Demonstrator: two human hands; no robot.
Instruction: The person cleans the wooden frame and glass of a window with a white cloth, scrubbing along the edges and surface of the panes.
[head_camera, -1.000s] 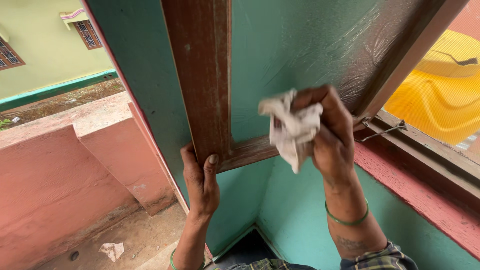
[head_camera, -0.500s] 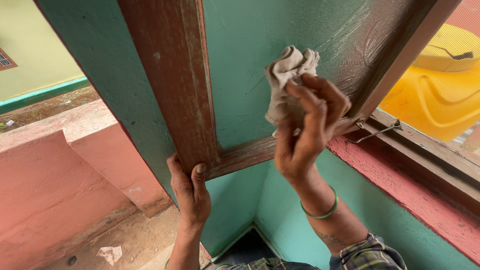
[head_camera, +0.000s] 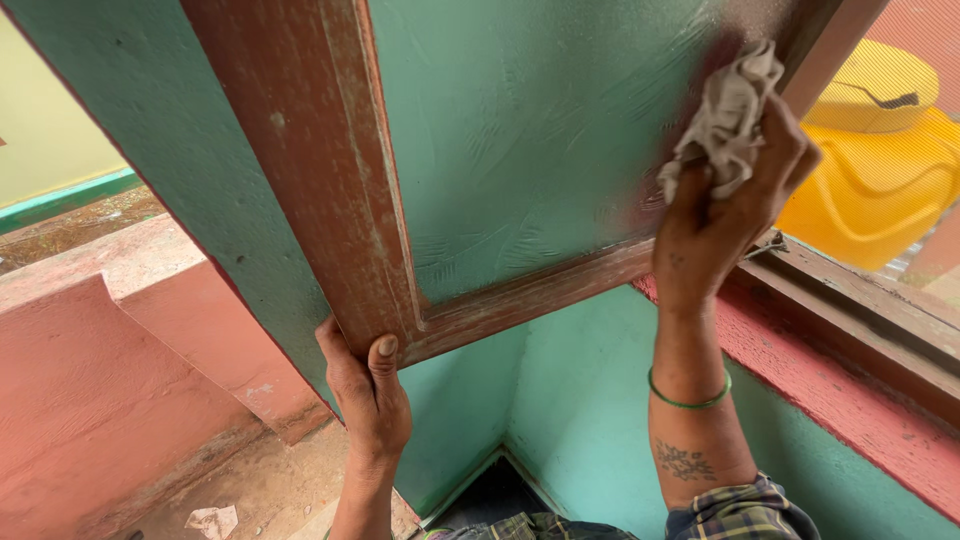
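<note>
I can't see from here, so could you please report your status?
Left hand grips window frame corner. Right hand presses cloth on glass pane. Nothing obstructing.

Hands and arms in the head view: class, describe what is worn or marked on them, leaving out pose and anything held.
The left hand is bare, with no ring visible. The right hand is also bare, and a thin green bangle circles its wrist. A dark tattoo marks the right forearm, and a small mark shows on the back of that hand. A plaid sleeve in dark and light checks is pushed up near the elbow.
</note>
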